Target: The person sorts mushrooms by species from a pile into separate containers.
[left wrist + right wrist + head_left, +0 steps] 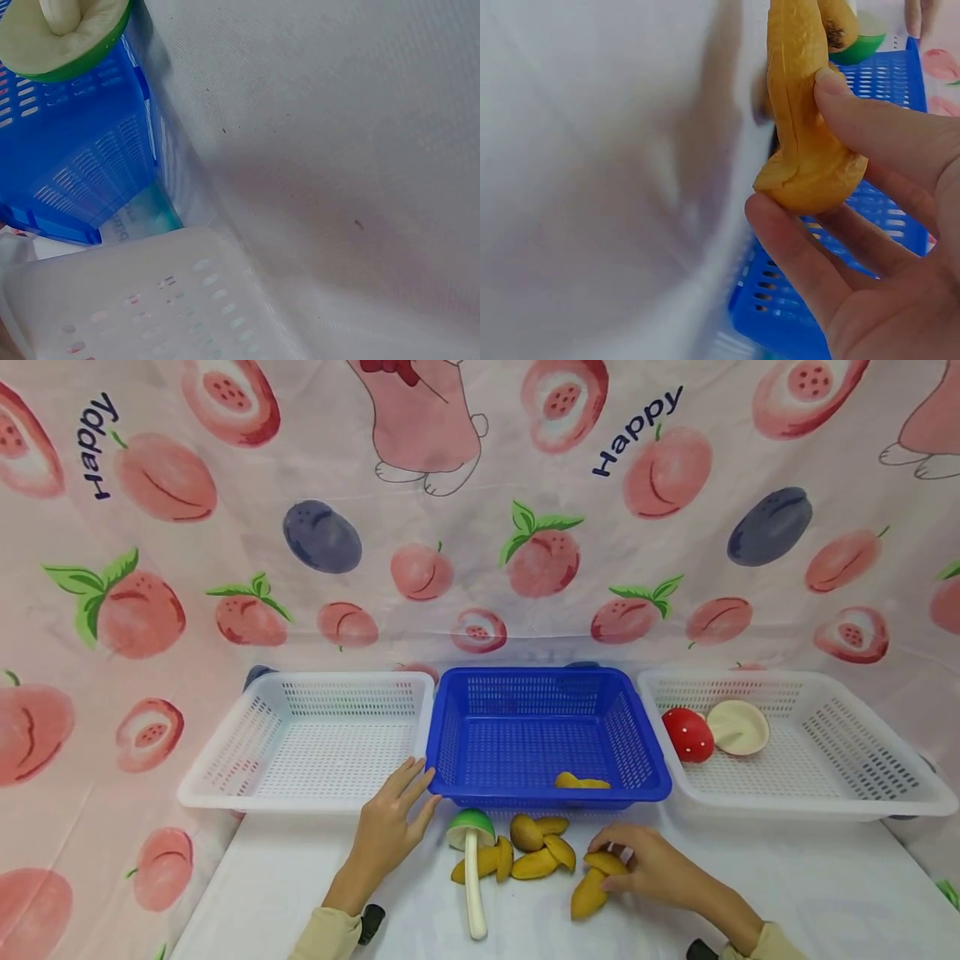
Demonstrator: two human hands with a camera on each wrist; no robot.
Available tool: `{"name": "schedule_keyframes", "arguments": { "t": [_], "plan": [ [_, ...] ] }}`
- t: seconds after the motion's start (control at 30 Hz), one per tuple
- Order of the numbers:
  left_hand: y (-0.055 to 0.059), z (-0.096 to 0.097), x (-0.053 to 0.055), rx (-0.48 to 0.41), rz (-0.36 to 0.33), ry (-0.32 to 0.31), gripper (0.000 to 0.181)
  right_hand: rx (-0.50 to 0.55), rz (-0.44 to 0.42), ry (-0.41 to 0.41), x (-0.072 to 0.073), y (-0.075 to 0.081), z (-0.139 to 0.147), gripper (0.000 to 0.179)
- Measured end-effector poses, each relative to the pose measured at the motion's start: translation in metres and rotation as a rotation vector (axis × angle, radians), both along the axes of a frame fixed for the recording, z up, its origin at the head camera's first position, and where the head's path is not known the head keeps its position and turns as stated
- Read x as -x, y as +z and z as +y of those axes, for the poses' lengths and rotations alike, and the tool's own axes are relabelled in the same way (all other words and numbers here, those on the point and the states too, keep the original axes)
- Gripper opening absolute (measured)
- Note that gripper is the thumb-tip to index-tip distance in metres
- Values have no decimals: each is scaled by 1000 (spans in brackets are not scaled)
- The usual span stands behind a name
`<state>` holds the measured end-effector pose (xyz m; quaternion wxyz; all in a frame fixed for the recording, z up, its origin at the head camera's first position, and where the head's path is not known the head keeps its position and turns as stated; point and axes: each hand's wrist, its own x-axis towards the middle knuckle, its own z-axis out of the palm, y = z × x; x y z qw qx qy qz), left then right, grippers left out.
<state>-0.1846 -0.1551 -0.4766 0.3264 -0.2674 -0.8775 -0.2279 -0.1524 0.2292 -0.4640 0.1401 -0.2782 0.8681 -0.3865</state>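
My right hand point(652, 864) pinches a yellow toy mushroom point(799, 97) between thumb and fingers, its stem pointing toward the near side of the table in the head view. Over the adjoining rims of the left white basket and the blue basket, my left hand point(386, 822) reaches with fingers fairly straight and nothing in them. Between the hands lie a green-capped mushroom point(474, 893) with a long white stem and several yellow mushrooms point(534, 864). One more yellow mushroom point(567, 780) is inside the blue basket point(551, 795), partly hidden by its front wall.
A white basket point(300, 803) stands left of the blue one. Another white basket point(817, 810), on the right, holds a red mushroom cap point(688, 735) with white dots and a cream mushroom underside point(742, 728). Behind all three hangs a peach-patterned cloth point(465, 527).
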Motion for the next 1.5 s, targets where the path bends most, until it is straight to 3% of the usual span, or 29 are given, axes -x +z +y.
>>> {"name": "schedule_keyframes", "arguments": {
  "t": [0.27,0.67,1.03,1.5],
  "plan": [
    [-2,-2,0,-8,13,-4,37,7,30,-15,-3,21,1,32],
    [-1,0,0,-13,-2,-3,38,31,148,-27,-4,52,1,33],
    [-4,-1,2,-17,8,-10,38,39,291,-54,5,71,2,34],
    [-2,-1,1,-23,4,-8,38,-13,361,-119,27,87,5,38]
  ]
}}
